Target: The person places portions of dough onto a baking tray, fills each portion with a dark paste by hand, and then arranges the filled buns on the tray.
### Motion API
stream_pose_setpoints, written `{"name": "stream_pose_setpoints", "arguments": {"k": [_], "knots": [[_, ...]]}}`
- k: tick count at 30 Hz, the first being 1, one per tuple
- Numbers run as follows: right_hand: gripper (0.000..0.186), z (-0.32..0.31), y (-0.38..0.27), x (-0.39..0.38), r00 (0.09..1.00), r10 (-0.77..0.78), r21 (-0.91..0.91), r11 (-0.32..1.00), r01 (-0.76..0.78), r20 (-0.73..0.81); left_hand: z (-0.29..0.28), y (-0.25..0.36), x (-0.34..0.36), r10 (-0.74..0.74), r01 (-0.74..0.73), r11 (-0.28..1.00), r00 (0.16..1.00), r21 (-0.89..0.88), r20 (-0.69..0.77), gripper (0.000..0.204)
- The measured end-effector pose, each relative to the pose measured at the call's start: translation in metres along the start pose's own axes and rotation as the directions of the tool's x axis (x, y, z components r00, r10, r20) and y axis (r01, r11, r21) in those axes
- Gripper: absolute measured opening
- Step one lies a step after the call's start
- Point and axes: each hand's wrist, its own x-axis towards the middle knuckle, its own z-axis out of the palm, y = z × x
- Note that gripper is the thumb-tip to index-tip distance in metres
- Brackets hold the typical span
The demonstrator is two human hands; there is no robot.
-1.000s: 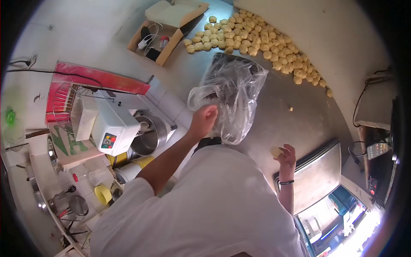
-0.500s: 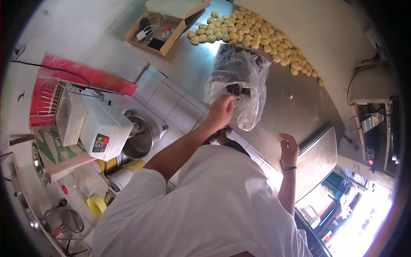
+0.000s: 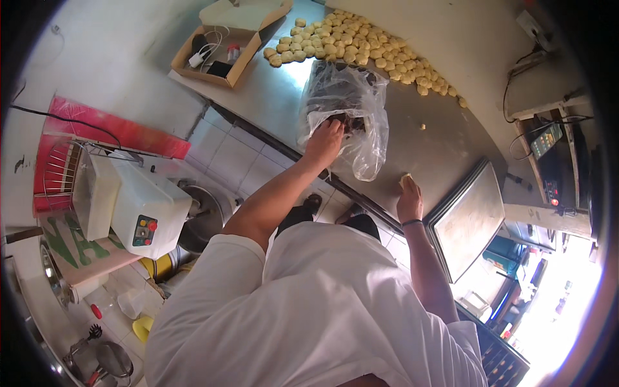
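A clear plastic bag [image 3: 371,151] lies on the metal table, holding a dark brown mass [image 3: 353,124] that looks soft. My left hand [image 3: 325,138] reaches into the bag's opening, its fingers bent and pressed together on the brown mass; the fingertips are partly hidden. Lower right, over the table's near edge, my right hand [image 3: 410,201] is closed around a small pale yellow piece of dough [image 3: 405,179], which shows at the fingertips. Beyond the bag, many yellow dough balls [image 3: 348,40] spread along the back of the table.
A small dough bit [image 3: 423,127] sits alone on the metal table [image 3: 445,145]. Metal trays [image 3: 469,216] are stacked at the right. An open cardboard box [image 3: 237,69] with cables stands far left. On the left is a white mixer [image 3: 155,206] with a steel bowl [image 3: 205,219].
My left hand has gone from above the bag's near side onto the brown mass. In my right hand a piece of dough now shows. The whole view has shifted slightly.
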Motion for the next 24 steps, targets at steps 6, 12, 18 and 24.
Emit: {"name": "stream_pose_setpoints", "arguments": {"k": [6, 12, 18, 24], "knots": [[0.029, -0.034, 0.006, 0.040, 0.937, 0.184, 0.066, 0.975, -0.213, 0.298, -0.016, -0.003, 0.009, 0.066, -0.069, 0.997, 0.982, 0.014, 0.178, 0.014], [0.026, -0.080, -0.046, 0.035, 0.889, 0.277, 0.842, 0.311, -0.441, 0.364, -0.076, 0.032, -0.016, -0.257, 0.413, 0.292, 0.903, -0.863, 0.345, 0.022], [0.031, -0.117, -0.087, 0.045, 0.848, 0.188, 0.828, -0.397, -0.396, 0.496, -0.130, 0.128, 0.007, -0.145, 0.300, -0.367, 0.917, -0.880, 0.373, 0.023], [0.030, -0.169, -0.097, 0.050, 0.869, 0.057, 0.717, -0.592, -0.367, 0.491, -0.115, 0.165, 0.023, -0.026, -0.217, 0.708, 0.943, -0.672, -0.332, 0.019]]}}
